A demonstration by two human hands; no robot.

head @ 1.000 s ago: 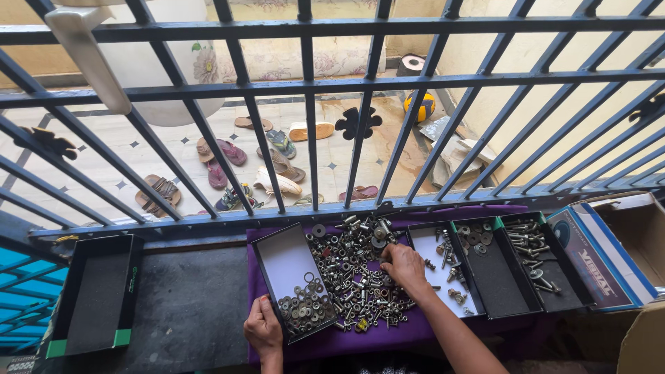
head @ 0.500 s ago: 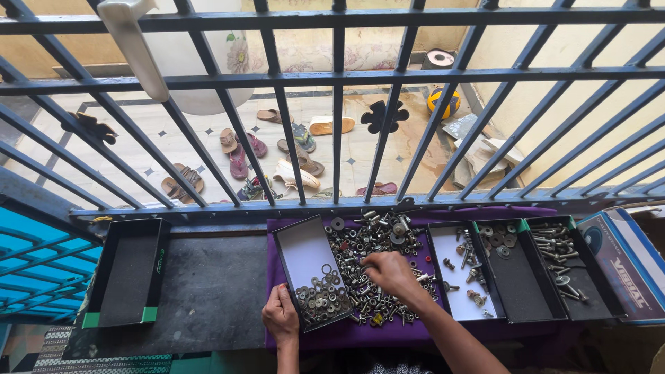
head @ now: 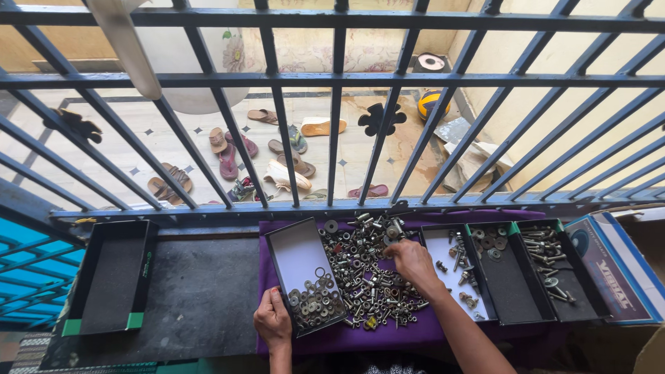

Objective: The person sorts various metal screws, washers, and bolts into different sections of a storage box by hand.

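A heap of mixed nuts, bolts and washers [head: 364, 273] lies on a purple cloth [head: 388, 332]. My right hand [head: 412, 262] rests on the heap's upper right part, fingers curled down among the pieces; whether it grips one I cannot tell. My left hand [head: 272, 323] holds the near corner of a tilted black tray [head: 294, 256] with a white floor, washers gathered at its low end [head: 315, 305]. To the right stand three more black trays: one white-floored with bolts [head: 450, 273], one with washers [head: 495, 266], one with long bolts [head: 551, 266].
An empty black tray with green corners [head: 107, 284] sits on the dark ledge [head: 201, 298] at left. A blue box lid [head: 609, 277] lies at far right. Dark metal railing bars [head: 332, 104] rise just beyond the ledge, with sandals and a ball on a floor far below.
My right hand has shifted from the middle of the heap toward its upper right, close to the white-floored tray. My left hand stays on the washer tray.
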